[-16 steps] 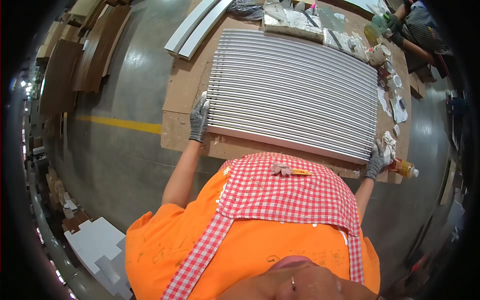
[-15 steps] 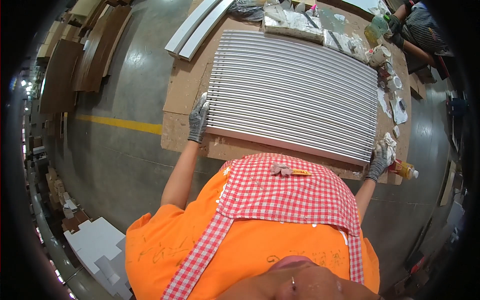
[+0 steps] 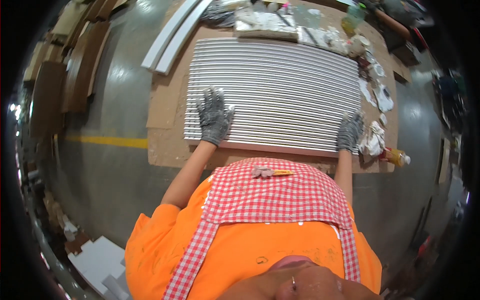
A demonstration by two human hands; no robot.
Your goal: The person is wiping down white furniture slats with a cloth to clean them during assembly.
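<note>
A stack or row of long, narrow white strips (image 3: 280, 90) lies side by side on the worktable, forming a ribbed rectangle with dark gaps between them. My left hand (image 3: 214, 117), in a grey knit glove smudged white, rests on the near left part of the strips with its fingers spread. At the near right end of the strips my right hand (image 3: 351, 132), gloved alike, lies over them with fingers stretched forward. Neither hand grips anything that I can see.
Two white boards (image 3: 176, 35) lie at the table's far left. A white-smeared block (image 3: 265, 25) borders the strips at the back. Along the right stand a crumpled rag (image 3: 373, 139), a bottle of yellow liquid (image 3: 395, 156) and cups. A co-worker's arm (image 3: 392, 22) shows at far right.
Both hands have moved from the outer ends of the strips inward and onto their top. My left hand has spread its fingers. The whole view has shifted slightly.
</note>
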